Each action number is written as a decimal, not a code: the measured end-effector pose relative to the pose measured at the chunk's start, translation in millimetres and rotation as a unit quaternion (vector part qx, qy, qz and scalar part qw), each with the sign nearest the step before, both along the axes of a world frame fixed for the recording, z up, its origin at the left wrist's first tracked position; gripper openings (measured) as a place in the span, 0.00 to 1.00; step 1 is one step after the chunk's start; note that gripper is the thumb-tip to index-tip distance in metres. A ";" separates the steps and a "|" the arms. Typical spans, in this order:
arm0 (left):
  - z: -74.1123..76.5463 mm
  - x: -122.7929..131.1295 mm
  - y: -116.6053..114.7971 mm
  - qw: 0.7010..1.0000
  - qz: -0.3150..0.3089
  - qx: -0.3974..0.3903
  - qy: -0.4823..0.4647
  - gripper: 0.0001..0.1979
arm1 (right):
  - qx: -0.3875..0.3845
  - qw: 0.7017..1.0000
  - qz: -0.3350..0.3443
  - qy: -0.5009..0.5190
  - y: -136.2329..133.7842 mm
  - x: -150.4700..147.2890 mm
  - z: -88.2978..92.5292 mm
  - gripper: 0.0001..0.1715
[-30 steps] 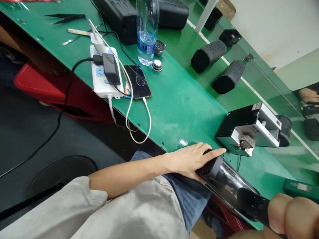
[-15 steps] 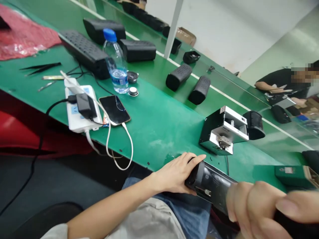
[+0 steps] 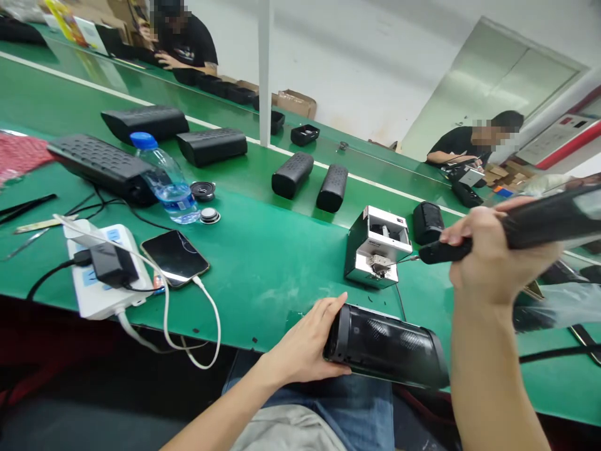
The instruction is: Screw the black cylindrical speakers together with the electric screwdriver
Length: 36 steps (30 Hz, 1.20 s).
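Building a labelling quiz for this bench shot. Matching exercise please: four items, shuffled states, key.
1. Left hand
2. Phone
3. Right hand
4. Bottle

A. Wrapped around a black tool
B. Topped by a blue cap
C. On one end of the nearest speaker
D. Has a white cable plugged in

Pairs: 1-C, 2-D, 3-A, 4-B

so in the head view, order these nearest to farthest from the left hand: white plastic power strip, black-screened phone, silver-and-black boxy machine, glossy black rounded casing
1. Rounded casing: gripped at its left end by the left hand
2. Boxy machine: beyond, to the right
3. Phone: off to the left
4. Power strip: farther left
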<state>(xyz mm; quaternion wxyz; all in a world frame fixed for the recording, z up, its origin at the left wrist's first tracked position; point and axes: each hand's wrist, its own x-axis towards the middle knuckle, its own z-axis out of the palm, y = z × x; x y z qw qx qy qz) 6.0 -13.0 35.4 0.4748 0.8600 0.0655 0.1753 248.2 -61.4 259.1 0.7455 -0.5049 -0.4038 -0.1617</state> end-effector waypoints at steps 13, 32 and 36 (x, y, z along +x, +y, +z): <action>-3.4 -0.9 -0.3 1.000 0.012 -0.011 0.008 0.79 | -0.041 0.998 0.033 0.026 6.1 7.6 -12.8 0.13; -2.3 -0.6 -0.8 1.000 0.013 0.001 -0.007 0.78 | -0.034 0.998 0.022 0.043 3.9 12.2 -15.1 0.14; -1.4 -0.6 0.3 1.000 0.012 0.005 -0.012 0.78 | -0.021 0.998 0.026 0.047 -14.0 0.5 -6.0 0.13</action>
